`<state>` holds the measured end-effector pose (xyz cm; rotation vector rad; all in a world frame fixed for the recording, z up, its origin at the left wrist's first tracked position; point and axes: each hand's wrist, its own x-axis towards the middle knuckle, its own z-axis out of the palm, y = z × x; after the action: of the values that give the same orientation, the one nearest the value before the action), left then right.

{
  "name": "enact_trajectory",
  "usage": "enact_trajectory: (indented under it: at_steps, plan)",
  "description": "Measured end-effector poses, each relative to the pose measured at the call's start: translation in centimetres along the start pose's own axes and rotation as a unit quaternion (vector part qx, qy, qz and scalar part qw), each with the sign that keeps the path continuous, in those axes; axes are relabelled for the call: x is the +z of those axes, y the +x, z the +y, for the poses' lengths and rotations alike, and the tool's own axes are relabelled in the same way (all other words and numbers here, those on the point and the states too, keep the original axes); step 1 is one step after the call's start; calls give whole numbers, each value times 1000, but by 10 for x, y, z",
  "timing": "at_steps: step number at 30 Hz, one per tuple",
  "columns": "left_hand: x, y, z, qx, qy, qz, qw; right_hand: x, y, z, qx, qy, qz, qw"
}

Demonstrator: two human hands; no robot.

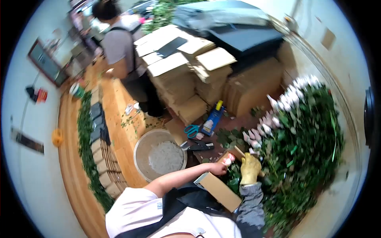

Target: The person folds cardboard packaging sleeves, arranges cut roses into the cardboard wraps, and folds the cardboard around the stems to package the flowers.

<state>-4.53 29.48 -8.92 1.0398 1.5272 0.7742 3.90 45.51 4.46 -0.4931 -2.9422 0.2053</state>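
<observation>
My bare left hand [218, 169] reaches in from the left with its fingers curled beside a few pink-and-white roses [229, 159]. What those fingers grip is hidden. On my right hand [250, 169] is a yellow glove. Its fingers are bent in next to a narrow cardboard edge [237, 152], and what lies inside them cannot be made out. Green leaves [234, 180] show between the two hands. Close to my chest stands a cardboard piece [218, 192], below the leaves. A big heap of leafy stems [305, 154] with wrapped white flower heads [291, 93] lies to the right.
Left of my hands stands a clear tub [141, 152] with whitish contents. Blue scissors [192, 130] and a blue box [213, 119] lie beyond. Cardboard stacks [174, 83] rise ahead, with a person [123, 51] beside them. Wrapped bundles [105, 158] line the left floor.
</observation>
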Motion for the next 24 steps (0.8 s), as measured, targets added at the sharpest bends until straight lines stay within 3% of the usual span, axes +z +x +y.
enact_trajectory:
  at_steps: [2, 5, 8, 10, 12, 14, 16, 18, 19, 20, 22, 24]
  plan:
    - [2, -7, 2, 37, 42, 63, 996, -4, 0, 1, -2, 18, 3, 1000]
    - [-1, -14, 7, 56, 41, 75, 995, -12, 7, 3, 21, 38, -68, 997]
    - [-2, -18, 12, 36, 19, 69, 997, -31, 21, 13, 50, 166, -218, 960]
    - [-4, -19, 14, 34, 30, 66, 997, -41, 46, 15, -21, 372, -208, 904]
    - [-1, -20, 17, 30, 36, 63, 997, -49, 90, 0, 0, 428, -152, 891]
    - [-5, -21, 20, 26, 37, 62, 997, -25, 153, -6, -30, 512, -28, 858]
    - [-5, -23, 25, 13, 16, 57, 998, 5, 220, -11, 91, 494, 59, 862]
    - [-3, -21, 19, 16, 11, 73, 997, 21, 281, -3, 296, 469, -44, 831]
    - [0, -19, 17, 13, 21, 74, 997, 49, 304, -6, 295, 468, -46, 831]
    - [0, -17, 14, 10, 36, 75, 997, 84, 328, -20, 270, 458, 54, 845]
    - [-3, -17, 15, 14, 15, 76, 997, 77, 334, -69, 278, 283, 344, 851]
    - [-4, -20, 21, -15, 6, 46, 999, 46, 336, -58, 222, 382, 389, 808]
